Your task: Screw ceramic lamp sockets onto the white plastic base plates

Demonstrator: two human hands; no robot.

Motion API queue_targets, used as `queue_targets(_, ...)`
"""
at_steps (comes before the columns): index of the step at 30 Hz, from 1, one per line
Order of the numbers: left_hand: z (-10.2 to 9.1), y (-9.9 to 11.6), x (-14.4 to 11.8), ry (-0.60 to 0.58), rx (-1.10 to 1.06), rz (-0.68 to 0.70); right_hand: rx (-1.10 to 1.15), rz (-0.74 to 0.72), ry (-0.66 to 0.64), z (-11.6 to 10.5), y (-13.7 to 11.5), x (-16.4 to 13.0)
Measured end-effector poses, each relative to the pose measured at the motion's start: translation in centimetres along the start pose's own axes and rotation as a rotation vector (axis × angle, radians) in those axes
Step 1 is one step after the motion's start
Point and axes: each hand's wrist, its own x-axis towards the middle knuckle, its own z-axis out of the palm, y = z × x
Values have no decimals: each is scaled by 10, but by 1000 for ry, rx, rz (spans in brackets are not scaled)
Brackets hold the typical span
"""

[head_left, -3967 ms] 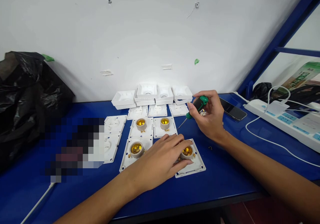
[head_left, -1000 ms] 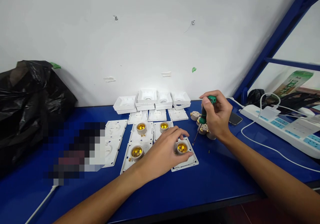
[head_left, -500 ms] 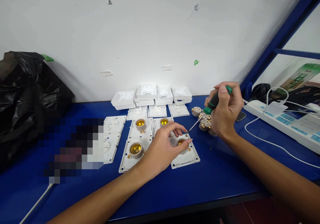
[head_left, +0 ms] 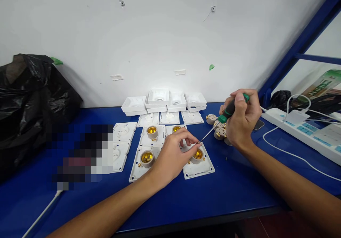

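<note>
My right hand (head_left: 242, 119) is wrapped round the green-and-black handle of a screwdriver (head_left: 222, 119), whose shaft slants down to the left. At its tip, my left hand (head_left: 178, 153) pinches thumb and forefinger on what looks like a small screw, mostly hidden by the fingertips. Below the left fingers lies a white square plate (head_left: 206, 170) with a round lamp socket (head_left: 197, 156), brass-coloured inside, on it. To the left, a similar plate (head_left: 135, 174) bears another socket (head_left: 147, 158). Two more plates with sockets sit behind, one partly covered by my left hand.
Several loose sockets (head_left: 219, 133) stand near my right hand. White square housings (head_left: 134, 105) are stacked along the wall, with bare plates (head_left: 123, 131) at left. A power strip (head_left: 306, 129), a cable, a black bag (head_left: 34, 85) and a blurred-out object flank the blue table (head_left: 165, 209).
My left thumb and forefinger, apart before, have closed at the screwdriver's tip. The right hand keeps its grip on the screwdriver. The whole view has shifted slightly.
</note>
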Motion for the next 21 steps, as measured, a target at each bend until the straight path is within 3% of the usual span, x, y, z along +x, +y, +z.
queue_targets(21, 0, 1, -2, 25, 22, 23, -84, -131, 65, 4, -8, -12)
